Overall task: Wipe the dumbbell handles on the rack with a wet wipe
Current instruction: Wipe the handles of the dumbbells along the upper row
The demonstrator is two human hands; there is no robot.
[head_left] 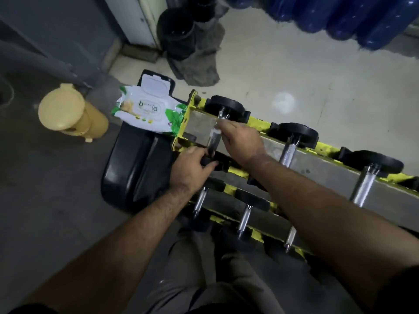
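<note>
Two bare hands work at the left end of a yellow and black rack (pixel 191 107), on the first dumbbell (pixel 223 108) of its upper row. The left hand (pixel 192 165) curls its fingers round the near black end of that dumbbell, a narrow grip holding the weight. The right hand (pixel 242 138) lies over the chrome handle (pixel 214 141), its fingers bent toward the bar near the far black plate; a pale, thin piece at the fingertips on the handle may be the wet wipe (pixel 215 132), but blur makes it hard to tell, and I cannot tell whether the fingers pinch it or only press it against the metal.

More dumbbells sit on the rack to the right, among them a second one (pixel 292 141) and a third (pixel 368 173), and a lower row (pixel 244 217) shows nearer the person.

A white and green wipes pack (pixel 147 109) with its lid flipped open rests on a black container (pixel 136 168) just beside the rack's left end. A yellow bin (pixel 70 112) stands on the floor (pixel 294 71) farther left, well apart from the rack. Blue cylinders (pixel 340 17) line the top right edge.
</note>
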